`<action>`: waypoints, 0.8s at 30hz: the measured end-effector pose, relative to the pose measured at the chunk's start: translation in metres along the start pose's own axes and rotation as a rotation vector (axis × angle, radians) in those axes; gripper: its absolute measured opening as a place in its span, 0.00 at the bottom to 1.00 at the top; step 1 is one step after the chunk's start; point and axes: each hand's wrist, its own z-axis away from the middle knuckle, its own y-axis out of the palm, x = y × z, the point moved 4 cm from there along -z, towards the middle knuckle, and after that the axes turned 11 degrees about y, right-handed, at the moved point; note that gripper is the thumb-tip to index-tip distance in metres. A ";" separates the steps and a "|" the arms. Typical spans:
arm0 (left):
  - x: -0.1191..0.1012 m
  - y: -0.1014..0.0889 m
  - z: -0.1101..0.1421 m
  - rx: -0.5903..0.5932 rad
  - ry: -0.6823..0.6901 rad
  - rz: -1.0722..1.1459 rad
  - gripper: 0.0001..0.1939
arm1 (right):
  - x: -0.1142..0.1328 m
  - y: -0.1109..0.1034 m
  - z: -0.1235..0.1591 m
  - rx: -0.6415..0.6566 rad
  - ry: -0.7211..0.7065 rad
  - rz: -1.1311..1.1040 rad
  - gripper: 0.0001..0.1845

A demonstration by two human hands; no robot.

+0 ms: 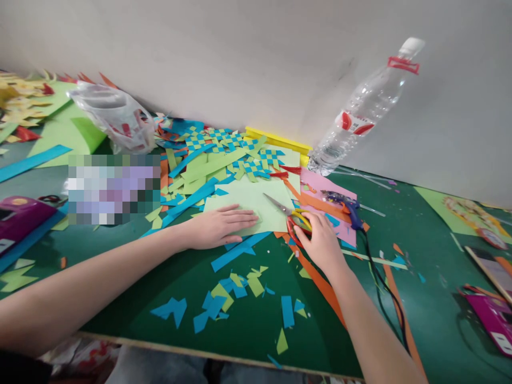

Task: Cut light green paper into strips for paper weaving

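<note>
My left hand (224, 226) lies flat, fingers stretched out, on a sheet of pale green paper (240, 192). At the sheet's right edge my right hand (320, 240) grips a pair of scissors (294, 218) by the red and yellow handles. Their blades point up and left over the paper and look closed or nearly so. Behind the sheet lie woven blue and green paper pieces (224, 141) among loose strips. A blue strip (236, 253) shows just in front of my left hand, and an orange strip (320, 282) runs beneath my right forearm.
A tall plastic bottle (364, 112) stands against the wall. To the right are a blue glue gun (352, 210) with a black cord and pink paper (346, 232). A bagged cup (116, 114) stands back left. Paper scraps (216, 304) litter the green table (132, 298).
</note>
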 end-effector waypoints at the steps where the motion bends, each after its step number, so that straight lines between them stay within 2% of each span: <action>1: 0.000 0.001 0.000 0.007 0.003 -0.003 0.28 | -0.001 0.001 0.000 0.000 0.006 0.003 0.18; 10: 0.001 0.004 -0.002 0.084 0.008 -0.025 0.31 | -0.001 0.003 0.001 -0.027 0.041 0.036 0.21; 24: -0.001 0.004 -0.004 0.149 0.001 -0.058 0.34 | -0.002 0.003 -0.001 -0.013 0.062 -0.044 0.16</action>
